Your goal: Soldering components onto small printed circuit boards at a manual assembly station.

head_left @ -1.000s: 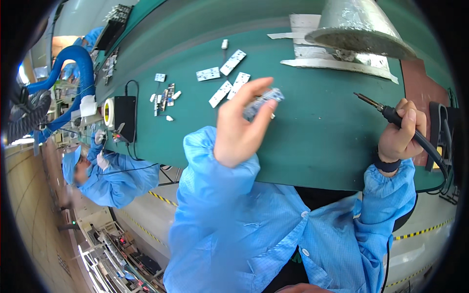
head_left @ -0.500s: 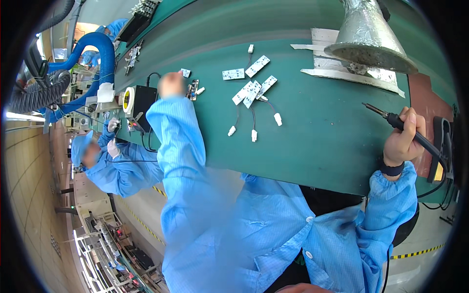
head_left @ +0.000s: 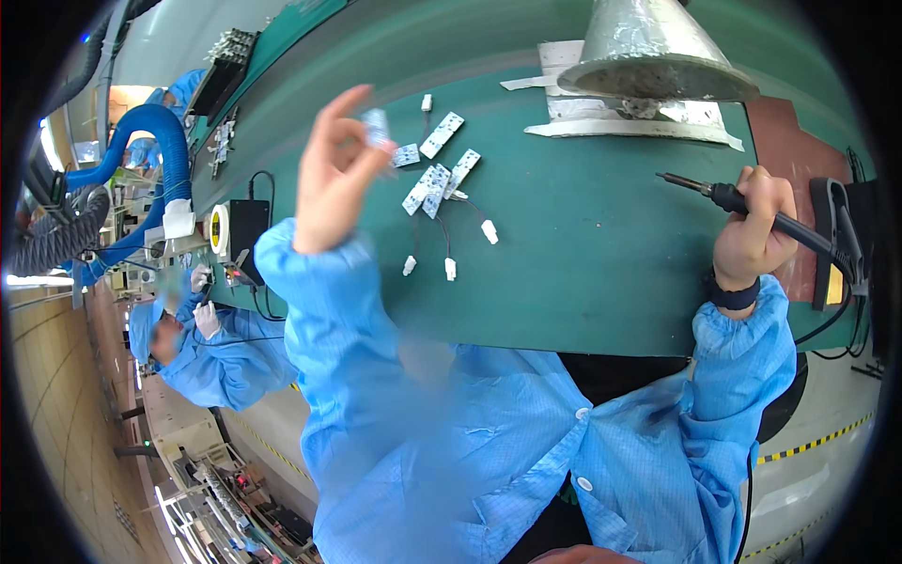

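Note:
My left hand (head_left: 331,183) is raised over the table's left part, its thumb and fingers pinching a small white circuit board (head_left: 377,127), blurred by motion. Just right of it lie several similar boards: one board (head_left: 442,134) apart at the back, others overlapping around a front board (head_left: 460,175). Thin dark wires run from some of them to white plugs (head_left: 489,232). At the right, my right hand (head_left: 754,226) is closed round a black soldering iron (head_left: 728,196), whose tip points left, above the green table (head_left: 583,273).
A silvery cone-shaped hood (head_left: 653,47) stands at the back right over a white taped base (head_left: 620,124). Far right is an iron stand (head_left: 839,221) beside a reddish mat (head_left: 780,141). A black box (head_left: 246,242) sits at the left; beyond, a co-worker (head_left: 221,348) in blue is at work.
My left hand has come back from the table's far left, now with a circuit board in its fingers. My right hand still holds the soldering iron. The whole view has shifted slightly.

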A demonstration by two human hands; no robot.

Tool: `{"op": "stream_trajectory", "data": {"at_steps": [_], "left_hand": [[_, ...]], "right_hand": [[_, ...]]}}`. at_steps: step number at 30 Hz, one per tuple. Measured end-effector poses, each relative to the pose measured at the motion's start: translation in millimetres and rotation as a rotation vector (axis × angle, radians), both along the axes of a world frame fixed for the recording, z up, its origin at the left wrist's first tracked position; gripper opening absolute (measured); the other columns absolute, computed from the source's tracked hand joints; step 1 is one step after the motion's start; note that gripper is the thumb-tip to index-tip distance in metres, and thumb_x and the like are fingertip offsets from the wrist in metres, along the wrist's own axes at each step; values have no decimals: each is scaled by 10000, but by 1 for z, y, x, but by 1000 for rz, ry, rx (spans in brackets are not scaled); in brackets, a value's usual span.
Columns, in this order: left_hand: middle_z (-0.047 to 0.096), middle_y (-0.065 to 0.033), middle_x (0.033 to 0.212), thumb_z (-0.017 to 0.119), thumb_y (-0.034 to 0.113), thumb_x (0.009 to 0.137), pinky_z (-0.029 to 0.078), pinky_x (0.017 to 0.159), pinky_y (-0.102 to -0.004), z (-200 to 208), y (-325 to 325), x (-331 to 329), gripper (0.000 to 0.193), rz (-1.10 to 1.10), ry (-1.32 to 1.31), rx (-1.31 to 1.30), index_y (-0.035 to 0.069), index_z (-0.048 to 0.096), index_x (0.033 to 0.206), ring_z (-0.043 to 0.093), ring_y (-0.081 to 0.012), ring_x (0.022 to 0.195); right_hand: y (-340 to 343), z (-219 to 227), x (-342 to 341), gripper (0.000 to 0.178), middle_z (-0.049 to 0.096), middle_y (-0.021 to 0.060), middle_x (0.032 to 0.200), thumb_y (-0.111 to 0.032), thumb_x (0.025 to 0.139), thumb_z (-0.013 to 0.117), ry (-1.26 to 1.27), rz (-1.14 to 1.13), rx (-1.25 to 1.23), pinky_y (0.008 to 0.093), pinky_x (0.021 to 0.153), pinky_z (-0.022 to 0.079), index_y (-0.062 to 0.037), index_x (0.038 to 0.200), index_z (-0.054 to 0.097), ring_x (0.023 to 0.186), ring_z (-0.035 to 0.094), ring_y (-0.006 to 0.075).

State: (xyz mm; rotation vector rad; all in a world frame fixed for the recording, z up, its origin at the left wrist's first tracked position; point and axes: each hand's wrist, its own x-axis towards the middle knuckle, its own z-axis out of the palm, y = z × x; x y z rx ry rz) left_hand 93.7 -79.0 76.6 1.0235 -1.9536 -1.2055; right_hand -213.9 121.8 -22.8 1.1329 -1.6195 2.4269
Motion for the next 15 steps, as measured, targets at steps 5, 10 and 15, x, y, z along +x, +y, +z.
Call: {"op": "stream_trajectory", "data": {"at_steps": [5, 10, 15], "left_hand": [[597, -36, 858, 691, 78, 807, 454, 634, -241, -19, 89, -64, 289, -423, -364, 307, 34, 597, 1076, 604, -107, 751], [616, -107, 932, 716, 105, 766, 488, 649, -300, -32, 100, -84, 318, -383, -631, -276, 45, 604, 1058, 619, -221, 767], [573, -118, 1047, 694, 88, 725, 446, 855, -369, -37, 106, -97, 393, -676, -401, -628, 53, 608, 1107, 559, -295, 964]], "right_hand": [[0, 2, 0, 187, 531, 69, 719, -47, 894, 506, -7, -42, 17, 278, 710, 415, 33, 728, 533, 676, 457, 126], [-4, 4, 2, 213, 530, 60, 689, -76, 896, 519, -4, -53, 31, 250, 633, 391, 13, 703, 524, 651, 448, 111], [-3, 7, 0, 221, 535, 58, 688, -99, 893, 525, 8, -35, 10, 243, 597, 369, 7, 699, 525, 645, 456, 107]]}}
